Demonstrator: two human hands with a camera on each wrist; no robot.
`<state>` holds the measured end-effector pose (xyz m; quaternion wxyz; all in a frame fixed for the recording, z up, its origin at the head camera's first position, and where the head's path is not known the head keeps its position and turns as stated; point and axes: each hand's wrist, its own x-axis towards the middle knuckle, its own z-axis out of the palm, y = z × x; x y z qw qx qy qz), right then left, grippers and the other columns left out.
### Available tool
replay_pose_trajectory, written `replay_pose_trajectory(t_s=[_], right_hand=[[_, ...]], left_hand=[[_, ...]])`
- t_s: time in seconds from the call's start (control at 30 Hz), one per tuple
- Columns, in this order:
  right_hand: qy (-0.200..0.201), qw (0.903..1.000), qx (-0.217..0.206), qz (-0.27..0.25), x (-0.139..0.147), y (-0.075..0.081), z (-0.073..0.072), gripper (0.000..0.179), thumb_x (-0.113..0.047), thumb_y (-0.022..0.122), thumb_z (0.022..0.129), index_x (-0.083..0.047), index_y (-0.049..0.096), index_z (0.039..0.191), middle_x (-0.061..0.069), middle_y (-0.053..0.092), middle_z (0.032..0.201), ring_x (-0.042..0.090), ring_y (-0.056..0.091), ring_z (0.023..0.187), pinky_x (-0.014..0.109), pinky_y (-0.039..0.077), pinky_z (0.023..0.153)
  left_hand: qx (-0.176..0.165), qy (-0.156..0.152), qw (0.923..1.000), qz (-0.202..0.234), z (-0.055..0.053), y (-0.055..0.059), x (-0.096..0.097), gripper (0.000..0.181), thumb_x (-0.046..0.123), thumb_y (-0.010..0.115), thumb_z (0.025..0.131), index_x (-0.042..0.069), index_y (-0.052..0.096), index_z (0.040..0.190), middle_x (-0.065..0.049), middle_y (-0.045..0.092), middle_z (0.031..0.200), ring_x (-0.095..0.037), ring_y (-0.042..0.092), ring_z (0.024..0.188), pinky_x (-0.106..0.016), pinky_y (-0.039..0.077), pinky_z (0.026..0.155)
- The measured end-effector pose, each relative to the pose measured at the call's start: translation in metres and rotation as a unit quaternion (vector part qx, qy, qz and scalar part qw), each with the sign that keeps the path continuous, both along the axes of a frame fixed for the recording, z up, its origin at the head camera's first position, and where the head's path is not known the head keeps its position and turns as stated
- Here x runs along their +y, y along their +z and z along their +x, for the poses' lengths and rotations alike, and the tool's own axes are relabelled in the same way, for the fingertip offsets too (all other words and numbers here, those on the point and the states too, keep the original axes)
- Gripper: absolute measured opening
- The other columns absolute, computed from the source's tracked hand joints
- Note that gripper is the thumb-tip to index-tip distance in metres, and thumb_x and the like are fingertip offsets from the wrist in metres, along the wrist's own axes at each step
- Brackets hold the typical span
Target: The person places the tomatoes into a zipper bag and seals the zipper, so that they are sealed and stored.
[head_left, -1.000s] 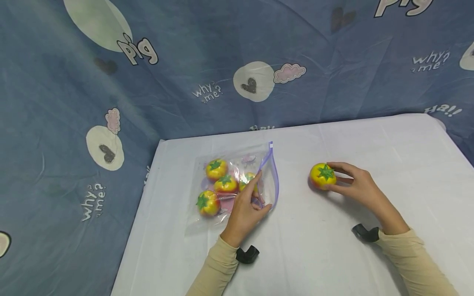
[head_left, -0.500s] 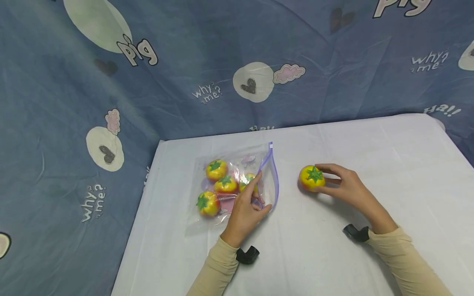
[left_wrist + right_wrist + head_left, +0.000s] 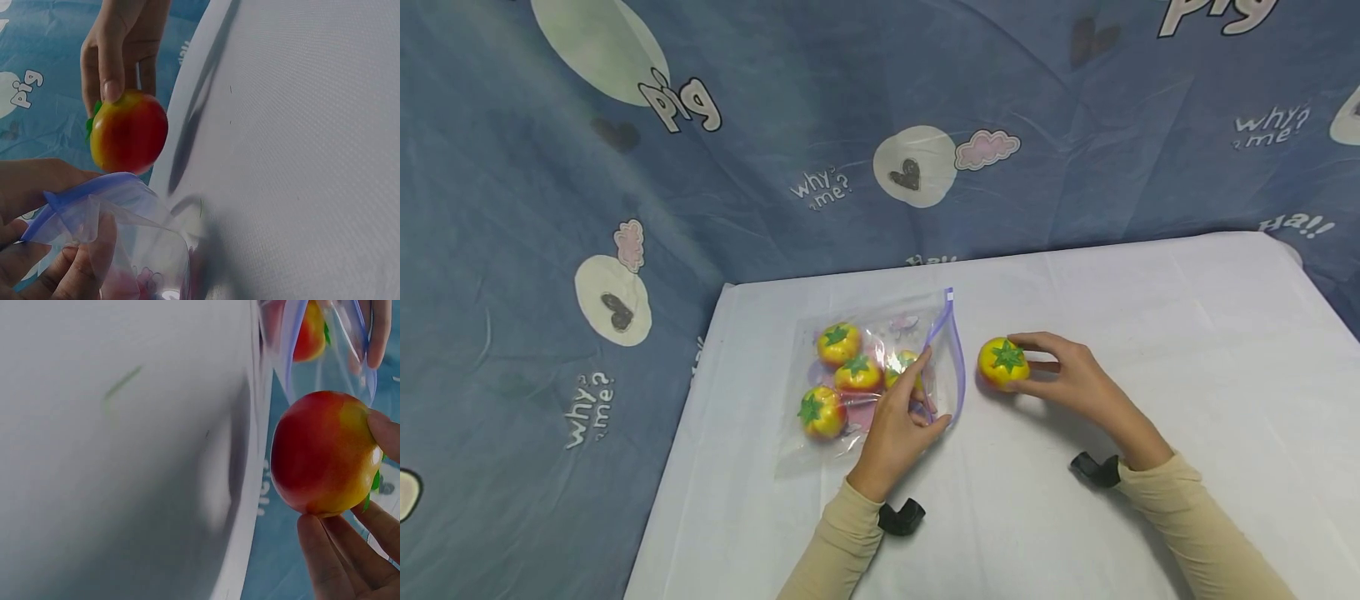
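Observation:
A clear zip bag (image 3: 808, 333) with a purple zip edge lies on the white table, its mouth facing right. Several red-and-yellow toy persimmons (image 3: 823, 412) with green leaf tops sit inside it. My left hand (image 3: 895, 425) holds the bag's mouth apart at the zip edge, fingers partly behind the clear film in the left wrist view. My right hand (image 3: 1075, 379) grips another toy persimmon (image 3: 1000, 364) between thumb and fingertips, just right of the bag's opening. In the right wrist view this toy persimmon (image 3: 325, 453) is in front of the bag's mouth.
The white-covered table (image 3: 1187, 333) reaches forward to a blue printed cloth (image 3: 1037, 100) hanging behind it and along the left. A black wrist mount (image 3: 902, 517) sits at the left wrist, another black wrist mount (image 3: 1093, 469) at the right.
My right hand has moved left with the toy persimmon, bringing it close to the bag's mouth. My left hand and the bag have stayed in place.

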<state>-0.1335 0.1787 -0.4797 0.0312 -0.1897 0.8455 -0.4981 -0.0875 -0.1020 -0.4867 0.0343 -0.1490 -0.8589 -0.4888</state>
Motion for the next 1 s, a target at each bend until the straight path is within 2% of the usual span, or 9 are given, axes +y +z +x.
replay_pose_trajectory(t_s=[0.27,0.57,0.83,1.0], right_hand=[[0.025,0.9995,0.016,-0.014,-0.018,0.001,0.0,0.064,-0.005,0.089,0.078,-0.001,0.062,0.136,0.018,0.065,0.138,0.036,0.061,0.129,0.043,0.059,0.099],[0.053,0.9981,0.028,-0.014,-0.039,0.004,-0.002,0.064,-0.007,0.089,0.078,0.0,0.062,0.136,0.018,0.064,0.138,0.036,0.061,0.129,0.044,0.059,0.098],[0.073,0.9965,0.037,-0.018,-0.056,0.001,-0.006,0.064,-0.004,0.088,0.079,0.001,0.062,0.136,0.019,0.064,0.138,0.037,0.062,0.129,0.045,0.06,0.098],[0.067,0.9966,0.047,-0.008,-0.064,0.0,-0.008,0.063,-0.003,0.089,0.078,0.002,0.062,0.135,0.02,0.065,0.136,0.036,0.063,0.127,0.043,0.06,0.098]], left_hand=[[-0.002,0.005,1.0,-0.004,0.0,0.0,0.001,0.095,-0.003,0.087,0.076,0.015,0.042,0.158,-0.009,0.058,0.094,-0.018,0.062,0.077,-0.019,0.06,0.06],[-0.008,0.001,0.9999,-0.009,0.0,-0.001,0.0,0.094,-0.001,0.087,0.078,0.015,0.042,0.158,-0.009,0.059,0.093,-0.019,0.062,0.076,-0.018,0.06,0.062],[0.01,0.002,0.9997,-0.021,-0.001,-0.002,-0.001,0.095,0.0,0.088,0.077,0.017,0.042,0.158,-0.007,0.06,0.093,-0.015,0.06,0.079,-0.018,0.06,0.063],[0.018,0.001,0.9996,-0.024,-0.001,-0.002,-0.001,0.096,0.0,0.088,0.077,0.019,0.042,0.158,-0.006,0.061,0.092,-0.014,0.06,0.081,-0.018,0.06,0.063]])
